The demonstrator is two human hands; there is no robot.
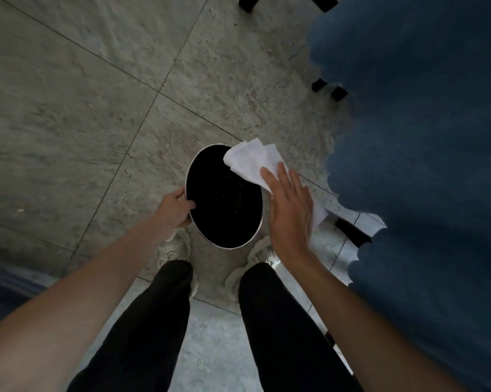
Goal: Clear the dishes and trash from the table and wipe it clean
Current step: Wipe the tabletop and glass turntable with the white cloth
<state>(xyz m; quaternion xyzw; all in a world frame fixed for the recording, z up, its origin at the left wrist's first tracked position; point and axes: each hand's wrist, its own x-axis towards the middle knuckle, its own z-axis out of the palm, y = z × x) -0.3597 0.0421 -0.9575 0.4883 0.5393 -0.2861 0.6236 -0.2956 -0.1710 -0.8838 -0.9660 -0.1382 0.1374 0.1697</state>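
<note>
Two black legs (351, 232), prob. furniture

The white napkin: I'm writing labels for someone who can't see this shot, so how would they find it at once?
Start at the grey tiled floor and find the round black bin above the person's shoes. The white napkin overlaps the bin's upper right rim, under the straight fingers of the right hand. It is the only bright, creased sheet here; the left hand grips only the bin's rim.

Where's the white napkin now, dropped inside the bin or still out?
Out: the white napkin lies under the right hand at the bin rim, partly over the opening.
</note>
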